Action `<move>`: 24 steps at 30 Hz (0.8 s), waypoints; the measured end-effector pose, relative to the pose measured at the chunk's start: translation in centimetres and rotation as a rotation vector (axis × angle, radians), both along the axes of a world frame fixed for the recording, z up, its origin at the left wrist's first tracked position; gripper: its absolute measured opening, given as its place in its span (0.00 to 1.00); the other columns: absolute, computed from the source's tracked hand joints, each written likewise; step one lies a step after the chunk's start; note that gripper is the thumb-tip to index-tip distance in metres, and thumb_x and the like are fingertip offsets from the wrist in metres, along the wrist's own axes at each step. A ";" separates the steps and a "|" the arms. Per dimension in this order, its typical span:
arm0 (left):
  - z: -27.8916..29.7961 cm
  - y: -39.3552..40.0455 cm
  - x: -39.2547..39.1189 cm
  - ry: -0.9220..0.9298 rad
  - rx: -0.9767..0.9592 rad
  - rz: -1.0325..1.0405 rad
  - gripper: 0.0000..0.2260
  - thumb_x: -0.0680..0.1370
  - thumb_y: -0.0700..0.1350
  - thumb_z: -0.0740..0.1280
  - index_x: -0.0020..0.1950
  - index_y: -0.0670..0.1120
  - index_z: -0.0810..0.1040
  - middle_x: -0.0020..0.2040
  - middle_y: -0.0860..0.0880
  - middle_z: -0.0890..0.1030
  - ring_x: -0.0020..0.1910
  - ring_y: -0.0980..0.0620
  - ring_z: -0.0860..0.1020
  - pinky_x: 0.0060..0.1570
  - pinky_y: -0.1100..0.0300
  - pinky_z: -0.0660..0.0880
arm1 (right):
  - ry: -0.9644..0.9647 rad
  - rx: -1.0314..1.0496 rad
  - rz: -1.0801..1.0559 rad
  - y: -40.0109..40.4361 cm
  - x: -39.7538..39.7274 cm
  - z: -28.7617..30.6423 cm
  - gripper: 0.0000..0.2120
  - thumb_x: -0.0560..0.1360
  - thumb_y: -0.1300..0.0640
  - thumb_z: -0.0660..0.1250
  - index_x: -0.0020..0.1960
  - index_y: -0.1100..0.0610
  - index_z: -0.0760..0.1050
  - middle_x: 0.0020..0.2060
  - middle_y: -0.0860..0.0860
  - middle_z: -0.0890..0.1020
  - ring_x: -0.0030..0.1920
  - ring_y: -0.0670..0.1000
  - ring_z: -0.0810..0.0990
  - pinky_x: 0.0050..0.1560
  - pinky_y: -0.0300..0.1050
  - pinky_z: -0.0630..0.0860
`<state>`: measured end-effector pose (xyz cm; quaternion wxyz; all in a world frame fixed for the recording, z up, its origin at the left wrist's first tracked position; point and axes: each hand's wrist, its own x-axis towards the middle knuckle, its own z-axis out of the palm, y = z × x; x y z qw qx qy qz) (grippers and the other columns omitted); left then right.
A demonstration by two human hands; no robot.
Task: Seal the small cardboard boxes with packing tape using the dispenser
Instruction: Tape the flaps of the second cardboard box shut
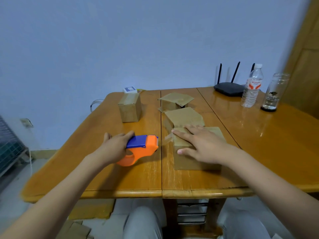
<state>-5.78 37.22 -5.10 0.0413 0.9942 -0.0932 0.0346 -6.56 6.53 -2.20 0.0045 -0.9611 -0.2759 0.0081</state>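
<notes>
From the head camera, the left hand (116, 147) curls round the dispenser (140, 149) (orange body, blue top), gripping its rear, with its front end pointing right, toward the near box. The dispenser sits over the table (131, 176) near the middle seam, just left of that box and apart from it.

The right hand (201, 144) lies flat, fingers straight and together, pressing on the top of the near box (191, 156), which stands just right of the seam toward the near edge. A loose end of clear tape (168, 137) sticks out at the box's top left corner, beside the fingertips.

Behind it an open box (183, 118) touches it, flaps spread, and a second open box (174, 101) sits farther back. A closed box (129, 107) stands near the far left edge.

At the far right corner stand a router (228, 88), a water bottle (252, 87) and a glass jar (274, 94).
</notes>
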 end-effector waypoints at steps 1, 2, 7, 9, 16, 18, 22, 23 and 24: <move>0.1 -0.2 0.1 0.001 0.029 -0.006 0.14 0.77 0.37 0.57 0.54 0.56 0.64 0.45 0.51 0.75 0.44 0.52 0.71 0.51 0.51 0.57 | 0.009 -0.002 0.020 0.1 0.0 0.2 0.33 0.81 0.34 0.54 0.80 0.35 0.43 0.82 0.55 0.52 0.81 0.57 0.51 0.78 0.50 0.48; 0.2 -0.4 0.3 0.007 0.057 -0.010 0.13 0.77 0.38 0.57 0.55 0.56 0.64 0.45 0.51 0.74 0.44 0.52 0.71 0.51 0.51 0.57 | 0.020 -0.007 0.041 0.1 0.0 0.4 0.31 0.81 0.35 0.54 0.79 0.32 0.43 0.81 0.56 0.52 0.80 0.58 0.51 0.78 0.50 0.48; 0.7 -2.0 0.7 0.022 0.206 -0.057 0.10 0.80 0.42 0.57 0.58 0.56 0.64 0.43 0.52 0.72 0.45 0.50 0.73 0.54 0.49 0.58 | 0.102 -0.009 0.077 0.3 0.8 1.1 0.25 0.81 0.37 0.59 0.76 0.31 0.56 0.80 0.58 0.55 0.79 0.58 0.54 0.77 0.52 0.53; 1.0 -2.9 0.9 0.026 0.250 -0.080 0.09 0.82 0.44 0.58 0.59 0.56 0.64 0.43 0.53 0.72 0.46 0.50 0.73 0.57 0.48 0.58 | 0.121 0.003 0.075 0.5 1.2 1.1 0.24 0.80 0.37 0.61 0.73 0.31 0.59 0.79 0.57 0.57 0.78 0.60 0.57 0.76 0.54 0.57; 2.2 -5.5 1.8 0.049 0.306 -0.085 0.12 0.82 0.43 0.60 0.62 0.56 0.65 0.48 0.50 0.74 0.50 0.49 0.73 0.61 0.46 0.60 | 0.121 -0.020 0.065 1.5 1.9 1.2 0.25 0.74 0.34 0.67 0.68 0.35 0.63 0.72 0.55 0.66 0.73 0.60 0.63 0.71 0.57 0.64; 2.7 -5.9 2.0 0.059 0.343 -0.084 0.13 0.82 0.42 0.60 0.63 0.56 0.65 0.48 0.50 0.73 0.50 0.50 0.72 0.60 0.47 0.60 | 0.111 -0.045 0.064 1.7 2.0 1.1 0.27 0.74 0.33 0.68 0.69 0.35 0.62 0.73 0.56 0.65 0.74 0.61 0.62 0.72 0.59 0.63; 4.2 -6.6 2.4 0.064 0.441 -0.098 0.16 0.81 0.37 0.56 0.63 0.54 0.66 0.49 0.49 0.74 0.50 0.48 0.73 0.58 0.47 0.62 | 0.095 -0.070 0.060 1.8 2.1 1.0 0.28 0.74 0.33 0.67 0.70 0.36 0.62 0.74 0.57 0.64 0.74 0.62 0.61 0.73 0.61 0.61; 4.7 -6.9 2.6 0.064 0.474 -0.105 0.17 0.81 0.36 0.56 0.64 0.54 0.66 0.49 0.49 0.74 0.50 0.47 0.72 0.58 0.46 0.62 | 0.093 -0.067 0.063 1.8 2.1 1.0 0.27 0.74 0.33 0.67 0.70 0.35 0.63 0.74 0.58 0.65 0.74 0.62 0.62 0.73 0.61 0.60; 5.2 -7.2 2.7 0.060 0.505 -0.111 0.17 0.80 0.35 0.55 0.64 0.54 0.66 0.49 0.49 0.74 0.50 0.47 0.72 0.57 0.45 0.62 | 0.091 -0.062 0.066 1.9 2.1 1.0 0.27 0.74 0.33 0.67 0.70 0.35 0.63 0.74 0.58 0.65 0.74 0.62 0.62 0.73 0.61 0.60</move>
